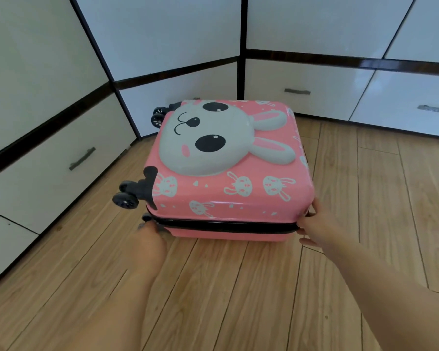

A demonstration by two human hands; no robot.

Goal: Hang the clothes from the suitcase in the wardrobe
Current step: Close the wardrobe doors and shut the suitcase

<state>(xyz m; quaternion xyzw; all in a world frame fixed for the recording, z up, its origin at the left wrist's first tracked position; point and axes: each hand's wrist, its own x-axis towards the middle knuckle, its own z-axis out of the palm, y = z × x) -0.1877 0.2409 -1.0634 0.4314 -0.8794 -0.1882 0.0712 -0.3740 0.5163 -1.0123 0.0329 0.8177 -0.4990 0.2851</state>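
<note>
Step in hand: opening the case, by my judgement; it lies shut, no clothes are out, and nothing is hung yet.
Left hand (147,245): at the near left corner of the suitcase, fingers curled down at the zip line by a small dark piece. It is blurred, so I cannot tell whether the grip has the zip pull or only touches the corner.
Right hand (319,228): at the near right corner, fingers wrapped round the rounded edge, steadying the shell.
Floor (238,300): wood-look planks, pale brown, smooth, with fine grain.
Suitcase (228,198): flat on the floor, near the middle; hard glossy pink shell, rounded corners, small white rabbit prints.
Zip (228,225): a black band along the near side, closed as far as shows.
Rabbit face (208,138): raised, moulded, white with black eyes and pink ears.
Wheels (126,198): black twin castors, on the left end.
Wardrobe (162,34): beyond, glossy white panels in dark frames, drawers below with flat metal handles (297,91); all shut.
Next move: likely running the zip round the corners, then lifting the lid; a wardrobe door also needs opening.
</note>
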